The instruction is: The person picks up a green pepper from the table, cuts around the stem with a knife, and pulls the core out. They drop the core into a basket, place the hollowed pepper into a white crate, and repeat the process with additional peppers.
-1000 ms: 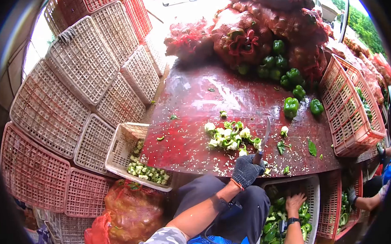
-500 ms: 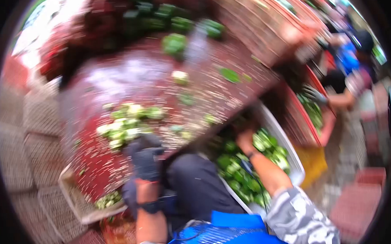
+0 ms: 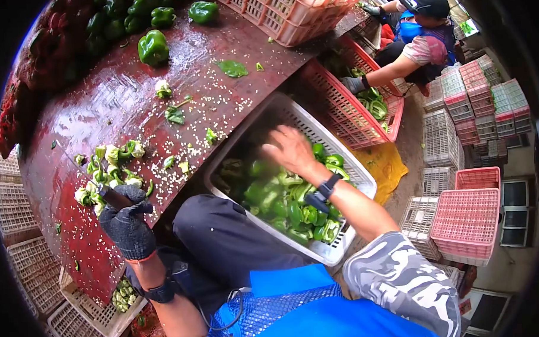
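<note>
My left hand [image 3: 127, 224], in a dark glove, is closed around the dark handle of a knife [image 3: 113, 198] at the table's near edge. Close by lies a heap of cut pepper cores [image 3: 112, 168]. My bare right hand [image 3: 289, 149], with a watch on its wrist, hovers over a white crate [image 3: 365, 180], fingers spread and slightly blurred. Inside the crate are many cut green peppers [image 3: 301, 212]. Whole green peppers [image 3: 153, 48] rest at the far side of the red table [image 3: 78, 124], which is strewn with pale seeds.
A co-worker [image 3: 419, 41] with a gloved hand reaches into a red crate [image 3: 338, 106] of cut peppers. An orange crate [image 3: 288, 19] stands on the table's far edge. Stacked crates [image 3: 467, 221] are at the right; a crate of cores [image 3: 102, 317] sits at the lower left.
The view has shifted and become sharper. My right hand has moved up from the peppers' upper left part and is now visible with fingers spread. The knife in my left hand now shows clearly.
</note>
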### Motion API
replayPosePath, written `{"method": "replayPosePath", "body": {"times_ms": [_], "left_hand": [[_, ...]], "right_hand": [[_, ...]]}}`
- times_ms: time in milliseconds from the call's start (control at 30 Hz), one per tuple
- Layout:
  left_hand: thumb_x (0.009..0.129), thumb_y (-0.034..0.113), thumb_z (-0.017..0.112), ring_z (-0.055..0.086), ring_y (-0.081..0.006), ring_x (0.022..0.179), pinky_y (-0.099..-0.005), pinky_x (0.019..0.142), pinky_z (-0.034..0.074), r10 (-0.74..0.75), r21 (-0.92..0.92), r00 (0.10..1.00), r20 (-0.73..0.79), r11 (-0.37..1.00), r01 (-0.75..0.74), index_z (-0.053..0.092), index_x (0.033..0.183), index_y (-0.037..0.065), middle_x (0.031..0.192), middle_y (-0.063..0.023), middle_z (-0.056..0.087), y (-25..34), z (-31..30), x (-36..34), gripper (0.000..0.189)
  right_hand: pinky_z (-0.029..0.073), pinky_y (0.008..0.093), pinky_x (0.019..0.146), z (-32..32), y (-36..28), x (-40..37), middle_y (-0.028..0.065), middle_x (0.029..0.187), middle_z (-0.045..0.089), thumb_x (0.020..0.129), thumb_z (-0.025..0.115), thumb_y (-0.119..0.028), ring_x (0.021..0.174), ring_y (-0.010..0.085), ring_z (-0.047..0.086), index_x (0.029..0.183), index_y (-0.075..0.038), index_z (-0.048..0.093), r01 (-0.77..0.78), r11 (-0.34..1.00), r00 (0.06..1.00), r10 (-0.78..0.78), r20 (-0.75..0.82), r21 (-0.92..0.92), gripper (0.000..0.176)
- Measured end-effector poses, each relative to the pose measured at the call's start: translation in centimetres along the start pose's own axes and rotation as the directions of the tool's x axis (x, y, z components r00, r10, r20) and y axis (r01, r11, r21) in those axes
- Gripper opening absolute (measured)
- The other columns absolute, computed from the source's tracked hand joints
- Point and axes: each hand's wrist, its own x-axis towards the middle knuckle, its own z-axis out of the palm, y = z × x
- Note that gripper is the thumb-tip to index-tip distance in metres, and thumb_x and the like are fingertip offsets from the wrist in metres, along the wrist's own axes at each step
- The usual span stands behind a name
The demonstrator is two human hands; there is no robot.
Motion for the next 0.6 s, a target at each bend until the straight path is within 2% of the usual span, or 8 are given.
{"method": "replayPosePath", "body": {"times_ms": [33,67,133,433,467,533,567,600], "left_hand": [[0.071,0.005,0.061,0.062,-0.0171,0.068,-0.0286,0.055,0.049,0.038,-0.025,0.999,0.005,0.999,-0.038,0.068,0.08,-0.004,0.08,-0.0078,0.066,0.3,0.2,-0.1,0.014],[0.071,0.005,0.061,0.062,-0.0171,0.068,-0.0286,0.055,0.049,0.036,-0.027,0.999,0.003,0.999,-0.036,0.068,0.08,-0.004,0.08,-0.0078,0.066,0.2,0.0,0.0,0.014],[0.077,0.01,0.056,0.065,-0.0201,0.068,-0.0316,0.057,0.053,0.009,0.129,1.0,0.005,0.992,-0.009,0.068,0.083,-0.005,0.077,-0.0112,0.068,-0.3,-0.6,0.5,0.02],[0.08,0.011,0.063,0.062,-0.0172,0.072,-0.0292,0.061,0.049,0.009,0.148,0.999,0.051,0.989,-0.016,0.07,0.085,-0.001,0.082,-0.0062,0.067,-1.4,-0.8,0.7,0.015],[0.089,0.038,0.065,0.066,-0.0185,0.071,-0.0285,0.061,0.054,0.036,0.257,0.999,0.005,0.966,-0.036,0.068,0.094,-0.004,0.083,-0.0096,0.068,-2.3,-2.1,1.1,0.042],[0.087,0.026,0.063,0.066,-0.0189,0.07,-0.0287,0.06,0.053,0.104,0.03,0.994,0.022,0.994,-0.105,0.069,0.095,-0.005,0.082,-0.0115,0.068,-1.3,-1.0,0.9,0.033],[0.087,0.026,0.063,0.066,-0.0189,0.07,-0.0287,0.06,0.053,0.101,0.03,0.995,0.019,0.994,-0.101,0.069,0.095,-0.005,0.082,-0.0115,0.068,-1.6,-1.2,1.0,0.033],[0.084,0.021,0.062,0.065,-0.0194,0.07,-0.0292,0.059,0.053,0.172,0.199,0.984,0.049,0.964,-0.179,0.069,0.094,-0.006,0.083,-0.0121,0.068,-1.8,-1.6,1.4,0.029]], "right_hand": [[0.042,0.0519,0.103,-1.6,1.1,-0.9,0.0156,0.126,0.061,0.087,0.071,-0.045,0.124,0.0382,0.051,0.113,-0.005,0.069,0.191,0.963,0.972,-0.212,-0.096,-0.191,0.048],[0.041,0.0493,0.104,-2.7,2.4,-1.6,0.0162,0.126,0.059,0.086,0.07,-0.045,0.126,0.0358,0.05,0.116,-0.008,0.069,0.219,0.923,0.965,-0.253,-0.069,-0.316,0.048],[0.037,0.0493,0.105,0.9,8.3,-4.2,0.0169,0.13,0.055,0.087,0.066,-0.046,0.129,0.0348,0.046,0.12,-0.011,0.068,0.129,0.974,0.991,-0.131,0.001,-0.186,0.049],[0.03,0.0555,0.108,6.0,9.3,-3.9,0.0205,0.134,0.049,0.091,0.06,-0.043,0.134,0.0401,0.036,0.116,-0.009,0.068,0.023,0.97,0.999,-0.031,-0.031,-0.243,0.043],[0.03,0.0555,0.108,6.7,9.7,-3.9,0.0205,0.134,0.049,0.091,0.06,-0.043,0.134,0.0401,0.036,0.116,-0.009,0.068,0.012,0.97,1.0,-0.018,-0.021,-0.242,0.043],[0.031,0.0568,0.106,7.9,10.4,-2.9,0.0222,0.132,0.049,0.093,0.057,-0.042,0.132,0.0402,0.037,0.112,-0.008,0.068,-0.001,0.948,1.0,0.007,0.017,-0.319,0.041],[0.033,0.0586,0.104,8.3,10.5,-2.3,0.024,0.132,0.049,0.095,0.053,-0.042,0.132,0.0408,0.037,0.115,-0.005,0.066,-0.063,0.959,0.988,0.098,0.116,-0.277,0.044],[0.033,0.0586,0.104,7.5,10.2,-1.5,0.024,0.132,0.049,0.095,0.053,-0.042,0.132,0.0408,0.037,0.115,-0.005,0.066,-0.066,0.959,0.988,0.101,0.114,-0.277,0.044]]}}
